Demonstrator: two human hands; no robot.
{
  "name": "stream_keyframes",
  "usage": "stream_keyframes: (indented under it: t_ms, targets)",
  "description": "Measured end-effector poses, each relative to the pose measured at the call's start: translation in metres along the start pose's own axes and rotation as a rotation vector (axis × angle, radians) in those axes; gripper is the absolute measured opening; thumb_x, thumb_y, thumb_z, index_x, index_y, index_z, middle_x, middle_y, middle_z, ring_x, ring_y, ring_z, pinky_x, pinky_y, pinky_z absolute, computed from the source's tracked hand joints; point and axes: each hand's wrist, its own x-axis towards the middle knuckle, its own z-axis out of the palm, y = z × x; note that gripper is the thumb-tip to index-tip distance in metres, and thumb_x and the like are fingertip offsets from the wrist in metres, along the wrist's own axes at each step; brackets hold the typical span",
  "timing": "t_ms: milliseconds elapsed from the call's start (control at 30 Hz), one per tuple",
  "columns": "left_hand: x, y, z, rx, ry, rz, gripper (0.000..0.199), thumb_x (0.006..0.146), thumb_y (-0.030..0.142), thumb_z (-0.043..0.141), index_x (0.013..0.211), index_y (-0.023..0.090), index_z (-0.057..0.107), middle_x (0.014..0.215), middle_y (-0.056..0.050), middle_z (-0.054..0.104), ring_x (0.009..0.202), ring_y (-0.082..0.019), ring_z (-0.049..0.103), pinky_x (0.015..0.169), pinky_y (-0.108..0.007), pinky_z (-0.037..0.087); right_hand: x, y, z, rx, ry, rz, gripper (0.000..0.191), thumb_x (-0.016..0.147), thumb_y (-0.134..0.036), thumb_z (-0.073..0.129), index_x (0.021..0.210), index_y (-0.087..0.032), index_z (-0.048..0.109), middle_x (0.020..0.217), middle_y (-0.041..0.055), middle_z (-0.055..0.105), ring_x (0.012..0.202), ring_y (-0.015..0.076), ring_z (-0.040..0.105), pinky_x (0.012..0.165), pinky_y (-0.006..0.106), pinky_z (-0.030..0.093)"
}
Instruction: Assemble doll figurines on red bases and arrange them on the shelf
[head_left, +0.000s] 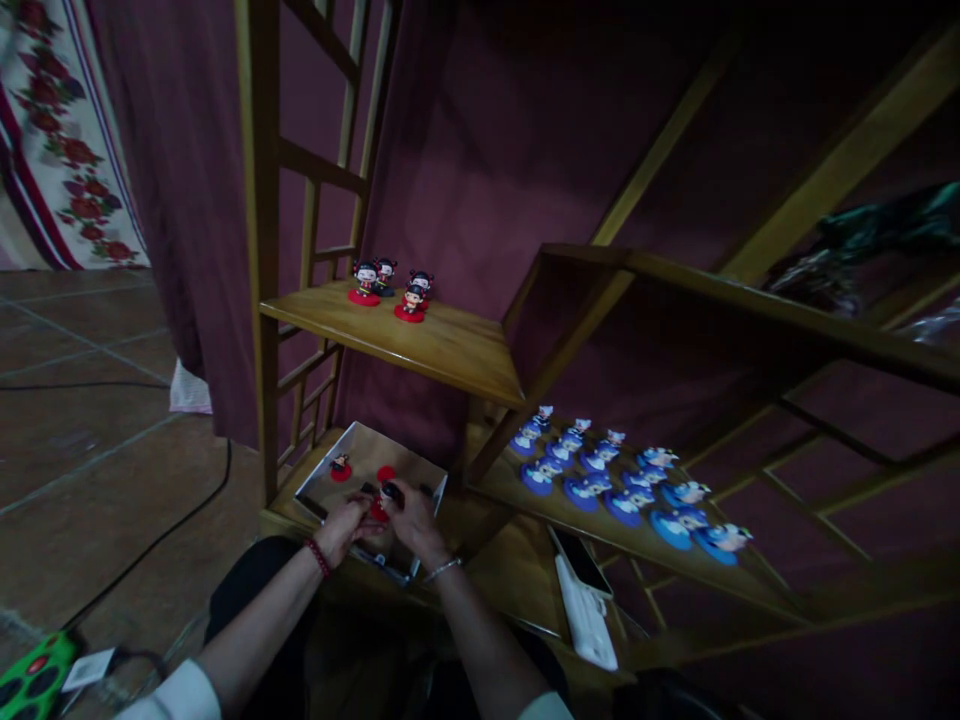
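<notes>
Over a shallow white box [431, 472] on the low shelf, my two hands come together around a small figurine [388, 492] with a dark head and red about its base. My right hand [412, 520] grips the figurine from the right with bent fingers. My left hand [343, 528] is curled at its lower left, fingers closed against the red part. Fingers hide much of the figurine. Inside the box, another dark-haired figurine [340, 466] stands on a red base at the left, and a red disc [386, 473] shows behind my hands.
Several dark-haired figurines [366, 282] stand on the wooden shelf [450, 345] above the box. Rows of blue-and-purple figurines [589, 488] fill the right shelf. A phone [581, 560] lies beside a white pouch-like item [589, 625]. A green power strip [37, 672] rests on the floor.
</notes>
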Motion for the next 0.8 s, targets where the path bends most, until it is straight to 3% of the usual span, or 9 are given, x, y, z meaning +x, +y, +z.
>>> stream_keyframes:
  t_ms: [233, 533, 800]
  targets:
    - [-0.035, 0.026, 0.01, 0.068, 0.031, 0.083, 0.009, 0.079, 0.012, 0.043, 0.073, 0.014, 0.05, 0.062, -0.003, 0.062, 0.054, -0.011, 0.06, 0.058, -0.023, 0.049, -0.011, -0.028, -0.016, 0.11, 0.07, -0.053, 0.034, 0.07, -0.016, 0.053, 0.104, -0.021, 0.056, 0.094, 0.0031, 0.066, 0.086, 0.0155, 0.061, 0.079, 0.028, 0.047]
    - [-0.069, 0.047, 0.023, -0.029, 0.004, 0.181, 0.007, 0.079, 0.01, 0.046, 0.074, 0.011, 0.052, 0.06, -0.003, 0.063, 0.05, -0.01, 0.06, 0.05, -0.019, 0.05, -0.019, -0.047, -0.039, 0.224, 0.025, -0.186, 0.041, 0.072, -0.013, 0.049, 0.112, -0.021, 0.051, 0.094, 0.0011, 0.065, 0.082, 0.0121, 0.061, 0.079, 0.028, 0.048]
    - [-0.098, 0.064, 0.032, -0.081, -0.071, 0.206, 0.008, 0.078, 0.006, 0.046, 0.079, 0.008, 0.053, 0.07, -0.008, 0.065, 0.06, -0.014, 0.064, 0.062, -0.027, 0.054, -0.028, -0.062, -0.065, 0.318, -0.035, -0.231, 0.04, 0.077, -0.014, 0.044, 0.116, -0.02, 0.049, 0.096, 0.0027, 0.065, 0.081, 0.0112, 0.06, 0.077, 0.027, 0.048]
